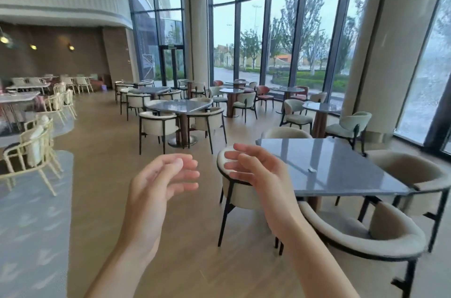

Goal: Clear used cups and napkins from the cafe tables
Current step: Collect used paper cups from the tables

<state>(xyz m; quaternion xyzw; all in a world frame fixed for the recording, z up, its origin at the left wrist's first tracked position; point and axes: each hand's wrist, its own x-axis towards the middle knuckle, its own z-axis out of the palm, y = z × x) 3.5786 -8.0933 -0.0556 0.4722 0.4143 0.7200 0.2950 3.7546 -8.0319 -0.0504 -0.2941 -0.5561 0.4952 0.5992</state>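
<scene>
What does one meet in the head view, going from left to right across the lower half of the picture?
Pale yellow frame chair → left hand → right hand → grey square table with a small white scrap on it → cream armchair at the right edge.

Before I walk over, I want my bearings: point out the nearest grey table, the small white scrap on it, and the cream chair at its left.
nearest grey table point(341, 166), head view, bare top.
small white scrap point(311, 170), head view, its middle.
cream chair point(240, 196), head view, backrest.
</scene>
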